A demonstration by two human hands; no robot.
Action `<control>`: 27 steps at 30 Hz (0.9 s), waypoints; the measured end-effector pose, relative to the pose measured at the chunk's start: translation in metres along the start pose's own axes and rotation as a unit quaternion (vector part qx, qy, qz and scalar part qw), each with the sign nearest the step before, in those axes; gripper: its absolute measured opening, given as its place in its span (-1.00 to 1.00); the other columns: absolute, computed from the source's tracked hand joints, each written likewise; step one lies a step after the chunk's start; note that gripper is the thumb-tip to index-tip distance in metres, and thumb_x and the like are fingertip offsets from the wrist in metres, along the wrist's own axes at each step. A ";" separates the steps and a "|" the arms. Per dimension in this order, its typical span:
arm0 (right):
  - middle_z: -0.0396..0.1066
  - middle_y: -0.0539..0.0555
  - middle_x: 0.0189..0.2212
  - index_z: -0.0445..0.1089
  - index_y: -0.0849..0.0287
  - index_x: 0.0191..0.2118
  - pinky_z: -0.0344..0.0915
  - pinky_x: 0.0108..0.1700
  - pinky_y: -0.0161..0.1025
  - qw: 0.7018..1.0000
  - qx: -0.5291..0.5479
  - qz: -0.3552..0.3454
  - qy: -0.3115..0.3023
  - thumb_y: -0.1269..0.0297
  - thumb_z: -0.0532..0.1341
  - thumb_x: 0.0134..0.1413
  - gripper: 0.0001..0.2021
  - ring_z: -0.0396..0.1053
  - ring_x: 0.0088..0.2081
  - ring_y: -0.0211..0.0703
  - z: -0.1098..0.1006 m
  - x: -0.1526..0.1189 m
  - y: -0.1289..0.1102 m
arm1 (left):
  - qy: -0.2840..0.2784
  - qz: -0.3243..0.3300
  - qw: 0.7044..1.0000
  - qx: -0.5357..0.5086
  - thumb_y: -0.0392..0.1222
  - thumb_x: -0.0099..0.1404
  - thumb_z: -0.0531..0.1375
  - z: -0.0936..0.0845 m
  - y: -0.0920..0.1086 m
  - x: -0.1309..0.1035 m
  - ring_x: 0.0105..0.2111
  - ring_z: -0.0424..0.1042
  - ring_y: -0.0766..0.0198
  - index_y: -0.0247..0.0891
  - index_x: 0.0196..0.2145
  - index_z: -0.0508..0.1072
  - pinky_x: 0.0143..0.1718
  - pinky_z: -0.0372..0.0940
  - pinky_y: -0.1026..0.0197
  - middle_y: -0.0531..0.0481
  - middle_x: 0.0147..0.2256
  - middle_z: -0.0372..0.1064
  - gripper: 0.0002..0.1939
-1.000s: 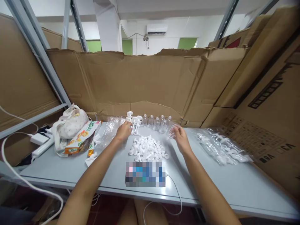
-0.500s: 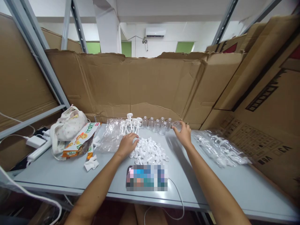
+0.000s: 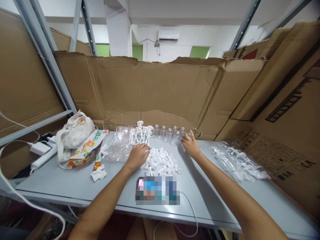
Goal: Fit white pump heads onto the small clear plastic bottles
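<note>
My left hand (image 3: 138, 155) lies knuckles up on the left edge of a pile of small white caps (image 3: 162, 161) in the middle of the grey table (image 3: 62, 183); its fingertips are curled into the pile and hidden. My right hand (image 3: 190, 146) reaches to the right end of a row of small clear bottles (image 3: 168, 134) standing by the cardboard wall. Thumb and fingers close around one small clear bottle (image 3: 189, 135) set down at that end.
Upright white pump stems (image 3: 143, 130) stand left of the bottles, by a crumpled clear bag (image 3: 120, 143). A snack packet (image 3: 86, 150), cloth pouch (image 3: 73, 131) and charger (image 3: 40, 148) lie at left. A phone (image 3: 157, 190) lies at the front edge. A bag of white parts (image 3: 237, 160) lies at right.
My left hand came back from the pump stems onto the cap pile. My right hand carried a clear bottle from above the table to the row's right end.
</note>
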State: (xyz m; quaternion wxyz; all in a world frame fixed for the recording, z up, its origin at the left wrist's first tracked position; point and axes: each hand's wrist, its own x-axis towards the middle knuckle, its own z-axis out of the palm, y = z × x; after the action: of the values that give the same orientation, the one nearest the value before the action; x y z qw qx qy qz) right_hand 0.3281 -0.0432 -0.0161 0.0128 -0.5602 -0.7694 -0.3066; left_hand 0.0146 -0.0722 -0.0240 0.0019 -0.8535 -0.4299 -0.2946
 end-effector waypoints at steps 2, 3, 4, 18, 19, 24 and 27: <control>0.40 0.17 -0.05 0.43 0.17 -0.15 -0.23 0.23 0.13 1.000 -0.012 -0.011 0.022 0.56 0.07 0.03 -0.69 0.09 0.14 0.08 -0.001 -0.004 -0.001 | 0.003 -0.010 1.000 0.007 -0.23 0.29 0.07 -0.001 0.001 0.000 -0.14 0.37 0.16 -0.19 -0.25 0.41 -0.12 0.20 0.11 -0.02 -0.18 0.43 -0.87; 0.35 0.19 0.01 0.42 0.20 -0.12 -0.22 0.21 0.13 0.999 -0.018 -0.007 0.033 0.55 0.05 0.06 -0.69 0.08 0.15 0.10 -0.001 -0.006 -0.001 | 0.004 -0.016 1.000 0.011 -0.23 0.29 0.07 -0.002 0.002 0.000 -0.15 0.38 0.17 -0.19 -0.25 0.41 -0.12 0.20 0.11 -0.02 -0.19 0.43 -0.87; 0.31 0.21 0.06 0.40 0.22 -0.09 -0.17 0.19 0.12 0.999 -0.018 0.012 0.040 0.54 0.04 0.08 -0.68 0.08 0.14 0.12 -0.002 -0.009 -0.001 | 0.004 -0.021 1.000 0.013 -0.24 0.29 0.06 -0.002 0.002 0.000 -0.15 0.38 0.17 -0.19 -0.26 0.41 -0.12 0.20 0.12 -0.01 -0.19 0.43 -0.87; 0.47 0.21 -0.25 0.46 0.25 -0.27 0.11 -0.19 -0.22 0.975 0.102 0.177 -0.090 0.27 0.05 0.17 -0.74 0.35 -0.15 -0.03 0.028 -0.027 0.005 | -0.067 -0.026 0.997 -0.012 -0.22 0.27 0.09 0.011 -0.002 -0.001 -0.11 0.38 0.16 -0.19 -0.18 0.46 -0.06 0.23 0.14 -0.02 -0.14 0.45 -0.80; 0.47 0.21 -0.23 0.46 0.25 -0.27 0.11 -0.17 -0.23 0.974 0.108 0.177 -0.093 0.26 0.05 0.18 -0.73 0.34 -0.13 -0.03 0.029 -0.026 0.005 | -0.066 -0.027 0.997 -0.013 -0.23 0.27 0.08 0.012 -0.003 -0.001 -0.11 0.38 0.16 -0.19 -0.18 0.46 -0.06 0.23 0.15 -0.02 -0.15 0.45 -0.79; 0.45 0.20 -0.15 0.45 0.21 -0.16 0.13 -0.09 -0.21 0.969 0.126 0.188 -0.102 0.24 0.00 0.19 -0.70 0.32 -0.05 -0.03 0.024 -0.023 0.011 | -0.049 -0.031 0.998 -0.016 -0.24 0.27 0.07 0.010 -0.002 -0.001 -0.13 0.39 0.15 -0.20 -0.19 0.46 -0.08 0.25 0.12 -0.04 -0.16 0.45 -0.80; 0.43 0.29 -0.12 0.41 0.25 -0.08 0.14 -0.06 -0.05 0.956 0.108 0.248 -0.110 0.20 -0.01 0.18 -0.65 0.31 -0.04 0.11 0.020 -0.034 0.028 | -0.039 -0.032 0.999 -0.009 -0.24 0.28 0.06 0.009 -0.001 -0.001 -0.14 0.40 0.15 -0.20 -0.20 0.46 -0.10 0.26 0.12 -0.04 -0.18 0.45 -0.80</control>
State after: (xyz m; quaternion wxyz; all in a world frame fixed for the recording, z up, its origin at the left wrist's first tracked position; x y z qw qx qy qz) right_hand 0.3720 -0.0573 -0.0319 0.0647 -0.7590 -0.6313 -0.1453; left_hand 0.0179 -0.0701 -0.0319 -0.0323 -0.8501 -0.4539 -0.2649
